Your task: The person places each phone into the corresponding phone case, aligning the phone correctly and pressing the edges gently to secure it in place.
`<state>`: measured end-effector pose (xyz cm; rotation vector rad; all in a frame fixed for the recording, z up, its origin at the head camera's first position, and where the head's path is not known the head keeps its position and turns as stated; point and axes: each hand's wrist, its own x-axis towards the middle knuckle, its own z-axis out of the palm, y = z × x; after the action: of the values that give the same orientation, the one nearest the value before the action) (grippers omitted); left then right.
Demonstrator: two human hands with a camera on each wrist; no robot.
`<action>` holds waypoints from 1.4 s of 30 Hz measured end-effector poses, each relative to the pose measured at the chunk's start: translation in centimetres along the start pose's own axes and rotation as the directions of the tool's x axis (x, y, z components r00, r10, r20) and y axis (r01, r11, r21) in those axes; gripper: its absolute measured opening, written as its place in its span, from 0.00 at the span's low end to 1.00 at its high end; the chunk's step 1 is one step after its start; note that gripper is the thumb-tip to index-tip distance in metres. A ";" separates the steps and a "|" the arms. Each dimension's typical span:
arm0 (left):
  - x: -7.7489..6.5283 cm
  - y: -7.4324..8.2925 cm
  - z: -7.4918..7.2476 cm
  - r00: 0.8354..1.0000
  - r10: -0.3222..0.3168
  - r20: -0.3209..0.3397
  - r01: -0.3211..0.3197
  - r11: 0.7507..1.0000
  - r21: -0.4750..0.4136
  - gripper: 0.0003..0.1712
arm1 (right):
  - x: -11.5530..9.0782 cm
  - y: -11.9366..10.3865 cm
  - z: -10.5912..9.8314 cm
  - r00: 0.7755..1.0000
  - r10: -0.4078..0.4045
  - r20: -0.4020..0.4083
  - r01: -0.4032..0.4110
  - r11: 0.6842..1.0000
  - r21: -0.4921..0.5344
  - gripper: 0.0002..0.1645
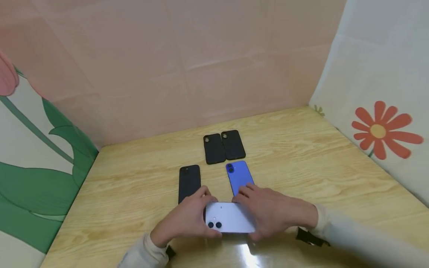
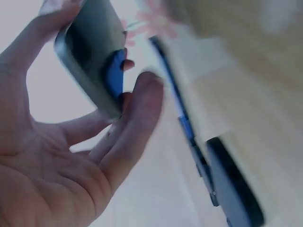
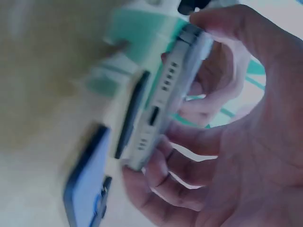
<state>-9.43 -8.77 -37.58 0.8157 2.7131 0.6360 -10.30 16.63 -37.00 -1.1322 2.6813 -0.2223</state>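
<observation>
A white phone (image 1: 231,217) with two camera lenses on its back is held lengthwise between both hands, near the front of the table. My left hand (image 1: 187,219) grips the camera end, thumb along the near edge and fingers on the far edge. At the other end, my right hand (image 1: 275,210) grips it the same way. The left wrist view shows the phone's glossy screen side (image 2: 90,52) with a blue reflection. Its charging port and speaker holes (image 3: 165,90) face the right palm in the right wrist view.
Just beyond the hands lie a black phone (image 1: 189,182) at left and a blue phone (image 1: 239,175) at right, partly hidden by the right fingers. Farther back, two black phone cases (image 1: 214,149) lie side by side. Patterned cloth (image 1: 201,67) borders the wooden table (image 1: 134,167).
</observation>
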 end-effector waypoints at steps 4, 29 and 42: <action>0.2 0.1 -1.9 0.984 0.026 -0.177 -0.057 0.983 -0.172 0.39 | -0.2 0.6 -2.3 0.989 0.022 -0.146 -0.017 0.999 0.037 0.50; 0.5 0.9 -1.9 0.876 0.037 -0.481 -0.316 0.798 -0.513 0.45 | -0.5 1.8 -5.5 0.879 -0.023 -0.477 0.181 0.941 0.287 0.48; 0.6 1.6 -0.1 0.924 -0.085 -0.373 -0.314 0.389 -0.866 0.56 | -0.9 1.5 -4.4 0.866 -0.007 -0.500 0.183 0.935 0.303 0.48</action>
<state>-9.19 -7.31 -36.79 0.5655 1.9228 2.2467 -11.90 18.56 -32.98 -1.2237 2.8279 -1.0909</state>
